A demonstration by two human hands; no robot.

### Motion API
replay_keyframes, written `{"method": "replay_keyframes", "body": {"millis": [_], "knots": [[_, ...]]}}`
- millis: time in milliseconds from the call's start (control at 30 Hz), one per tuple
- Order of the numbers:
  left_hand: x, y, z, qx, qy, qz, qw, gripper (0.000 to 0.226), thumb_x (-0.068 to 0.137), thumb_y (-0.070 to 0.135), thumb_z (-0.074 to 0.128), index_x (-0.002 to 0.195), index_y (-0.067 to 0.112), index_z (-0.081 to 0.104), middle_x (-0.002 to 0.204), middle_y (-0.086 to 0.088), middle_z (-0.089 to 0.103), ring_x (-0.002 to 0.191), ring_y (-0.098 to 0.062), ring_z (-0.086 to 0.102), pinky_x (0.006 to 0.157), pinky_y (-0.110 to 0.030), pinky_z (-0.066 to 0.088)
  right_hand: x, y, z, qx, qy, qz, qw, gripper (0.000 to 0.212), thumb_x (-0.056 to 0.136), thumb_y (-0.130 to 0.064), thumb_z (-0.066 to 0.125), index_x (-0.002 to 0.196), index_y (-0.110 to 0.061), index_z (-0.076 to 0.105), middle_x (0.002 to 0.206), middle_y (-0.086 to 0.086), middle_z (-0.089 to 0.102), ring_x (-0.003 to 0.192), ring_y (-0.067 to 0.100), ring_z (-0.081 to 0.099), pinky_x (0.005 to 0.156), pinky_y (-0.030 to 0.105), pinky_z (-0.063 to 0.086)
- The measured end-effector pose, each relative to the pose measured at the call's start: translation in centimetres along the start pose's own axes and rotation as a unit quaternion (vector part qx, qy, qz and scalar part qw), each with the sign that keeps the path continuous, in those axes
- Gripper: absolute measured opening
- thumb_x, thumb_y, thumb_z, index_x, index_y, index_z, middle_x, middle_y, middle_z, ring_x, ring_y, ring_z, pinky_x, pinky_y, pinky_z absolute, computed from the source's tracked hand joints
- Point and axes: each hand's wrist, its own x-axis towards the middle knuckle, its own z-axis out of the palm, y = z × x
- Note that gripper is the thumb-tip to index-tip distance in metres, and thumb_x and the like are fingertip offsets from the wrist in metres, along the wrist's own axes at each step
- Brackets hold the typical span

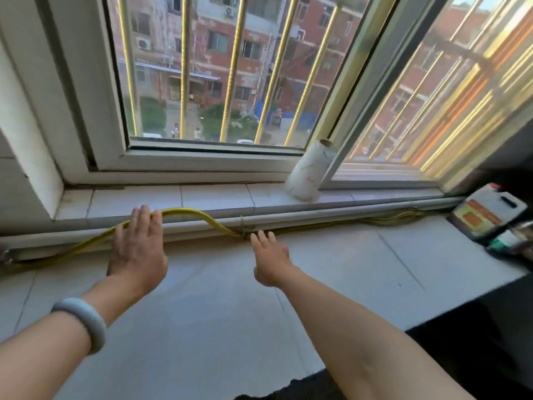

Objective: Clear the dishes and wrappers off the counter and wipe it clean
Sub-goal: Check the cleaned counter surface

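Note:
The white tiled counter stretches below a window. My left hand is stretched out flat with straight fingers, its fingertips over a yellow hose at the back edge. My right hand reaches forward above the counter with fingers spread, holding nothing. No dish, wrapper or cloth shows near either hand.
A white paper roll leans on the window sill against the frame. At the far right stand a white jug with an orange label and some blurred packets. The counter's front edge drops off at lower right.

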Motion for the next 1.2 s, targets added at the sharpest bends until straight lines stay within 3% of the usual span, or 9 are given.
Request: {"method": "replay_keyframes", "body": {"millis": [100,233,333,500,733,1067,1200], "knots": [[1.1,3.5,1.8,0.018,0.036,-0.002,0.999,0.084,0.07,0.012,0.071,0.147,0.003,0.037,0.156,-0.023,0.023,0.144,-0.04,0.017,0.107,-0.058,0.017,-0.1,7.4,1.0,-0.016,-0.058,0.058,0.997,0.077,0.09,-0.01,0.043,0.154,-0.013,0.002,0.163,0.006,-0.004,0.149,0.03,-0.004,0.117,0.052,0.007],[1.8,11.7,3.5,0.028,0.027,0.057,0.998,0.078,0.084,0.017,0.055,0.153,0.008,0.021,0.162,-0.016,0.009,0.149,-0.034,0.005,0.113,-0.057,0.012,1.4,16.4,1.4,-0.035,-0.092,0.084,0.992,0.069,0.087,-0.012,0.041,0.151,-0.011,0.015,0.157,0.009,0.017,0.145,0.03,0.01,0.113,0.05,0.017],[2.7,19.7,5.8,0.026,-0.081,0.111,0.99,0.07,0.097,0.028,0.035,0.155,0.013,-0.001,0.163,-0.006,-0.008,0.15,-0.024,-0.011,0.119,-0.048,0.004,3.9,21.5,1.9,-0.035,-0.122,0.064,0.99,0.069,0.087,-0.01,0.038,0.152,-0.012,0.014,0.158,0.007,0.015,0.147,0.028,0.007,0.114,0.05,0.016],[5.4,28.5,10.5,0.007,-0.261,0.108,0.959,0.072,0.101,0.045,0.034,0.155,0.013,-0.001,0.163,-0.004,-0.008,0.15,-0.021,-0.009,0.121,-0.045,0.006,7.8,26.6,3.0,-0.001,-0.15,0.002,0.989,0.074,0.088,-0.004,0.035,0.154,-0.014,0.005,0.163,0.006,0.001,0.149,0.028,-0.002,0.118,0.051,0.007],[8.3,29.7,12.2,0.006,-0.321,0.042,0.946,0.073,0.099,0.05,0.032,0.155,0.011,0.005,0.164,-0.006,0.0,0.15,-0.022,-0.005,0.119,-0.049,0.006,12.4,28.1,3.5,-0.008,-0.163,-0.038,0.986,0.078,0.089,-0.008,0.035,0.154,-0.013,-0.007,0.163,0.004,-0.011,0.15,0.026,-0.006,0.119,0.048,0.003],[9.3,30.5,14.1,0.031,-0.327,0.008,0.945,0.087,0.094,0.063,0.031,0.155,0.014,-0.005,0.162,-0.007,-0.017,0.148,-0.023,-0.017,0.119,-0.05,-0.004,13.7,29.1,3.7,-0.002,-0.151,-0.075,0.986,0.079,0.085,-0.011,0.041,0.154,-0.012,0.002,0.162,0.003,0.002,0.148,0.029,0.002,0.118,0.05,0.008],[9.0,30.1,14.5,0.047,-0.317,0.018,0.947,0.089,0.093,0.066,0.027,0.155,0.014,-0.008,0.161,-0.006,-0.018,0.148,-0.023,-0.019,0.119,-0.05,-0.003,11.6,31.1,4.7,0.025,-0.14,-0.09,0.986,0.068,0.094,-0.022,0.038,0.153,-0.018,0.005,0.162,0.003,-0.002,0.148,0.03,-0.003,0.116,0.054,0.008]]}}
